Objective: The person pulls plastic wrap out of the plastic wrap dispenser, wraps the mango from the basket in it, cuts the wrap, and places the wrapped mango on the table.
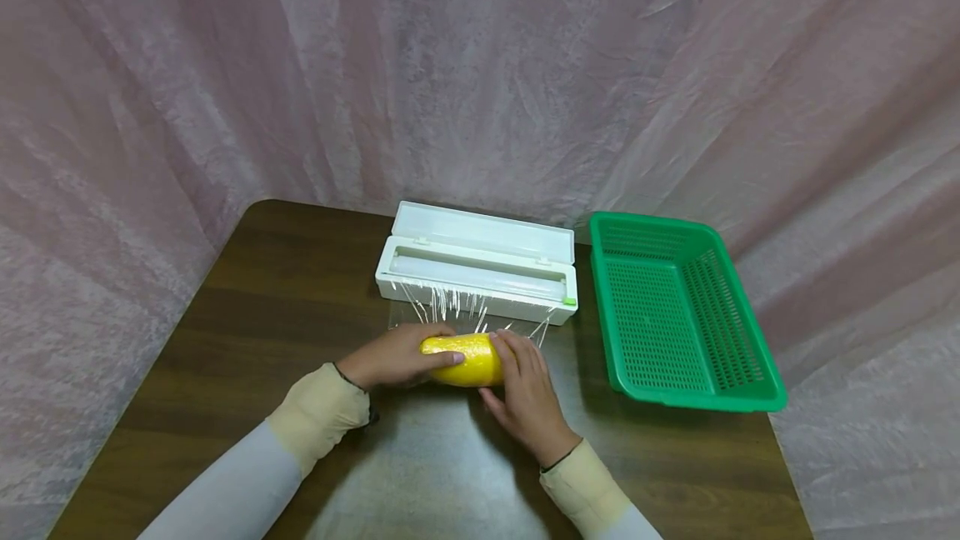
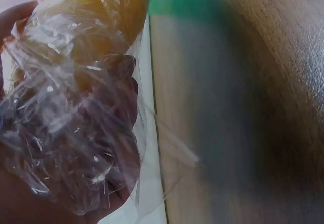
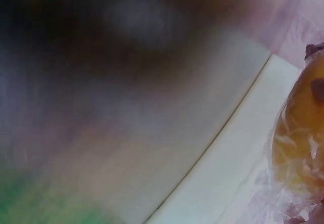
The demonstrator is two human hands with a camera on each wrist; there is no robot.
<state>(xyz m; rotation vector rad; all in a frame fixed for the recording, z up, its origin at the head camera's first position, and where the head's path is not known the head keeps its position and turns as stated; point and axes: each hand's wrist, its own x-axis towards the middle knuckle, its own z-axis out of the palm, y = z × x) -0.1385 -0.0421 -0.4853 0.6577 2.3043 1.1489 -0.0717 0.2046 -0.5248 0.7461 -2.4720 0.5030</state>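
Note:
A yellow oval fruit (image 1: 468, 359), its exact kind unclear, is wrapped in shiny cling film and held between both hands. My left hand (image 1: 401, 355) grips its left end, thumb lying across the front. At the right end, my right hand (image 1: 531, 398) holds it with fingers over the top and thumb below. Crumpled film (image 2: 66, 133) bunches over the left fingers in the left wrist view. Behind the fruit stands a white cling film dispenser (image 1: 480, 300) with its lid raised. A stretched, creased sheet of film (image 1: 450, 302) runs from the dispenser's front toward the fruit.
A green plastic basket (image 1: 697, 398) with perforated walls stands to the right of the dispenser. Everything rests on a dark brown wooden table (image 1: 247, 340). Pinkish curtains (image 1: 480, 65) hang behind the table and at its sides.

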